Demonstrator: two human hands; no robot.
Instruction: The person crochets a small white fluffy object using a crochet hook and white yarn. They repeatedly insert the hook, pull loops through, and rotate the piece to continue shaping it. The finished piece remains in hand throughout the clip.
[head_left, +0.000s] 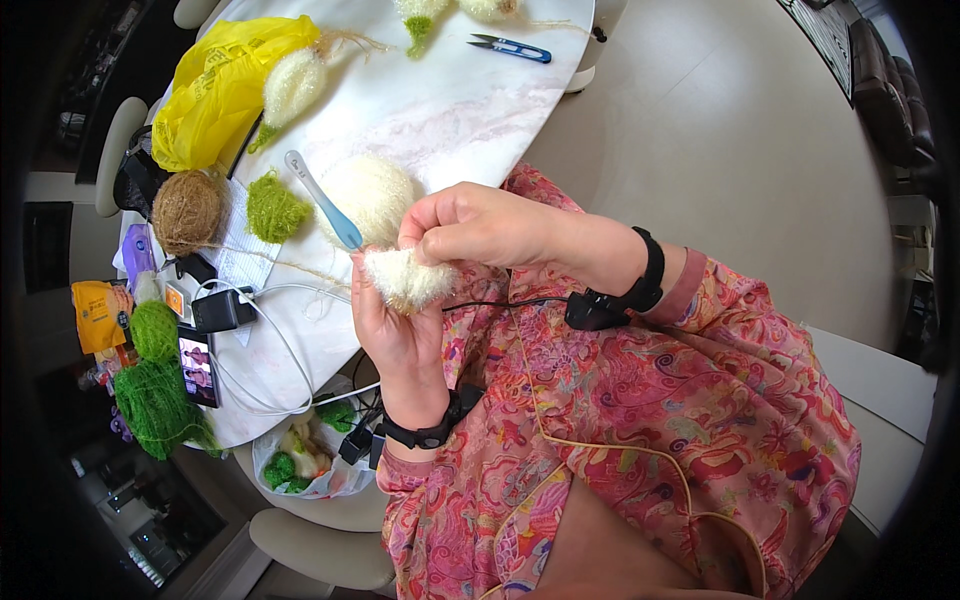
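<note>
A small fuzzy white crocheted piece (411, 279) is held between both hands, above my lap at the table's edge. My left hand (394, 330) supports it from below and the left side. From above, my right hand (469, 229) pinches its upper edge between thumb and forefinger. A crochet hook (322, 199) with a blue and clear handle points down to my left fingertips; its metal end is mostly hidden there. Behind the hands lies a ball of white yarn (367, 191). A strand from the brown yarn ball (187, 212) runs toward my left hand.
A marble-patterned table (450, 112) carries a yellow plastic bag (232, 90), a white-and-green crocheted piece (294, 86), blue thread snips (514, 49), green yarn (276, 206), a phone (197, 367) and a black charger (223, 310) with white cables. A plastic bag of yarn (300, 457) sits below the table edge.
</note>
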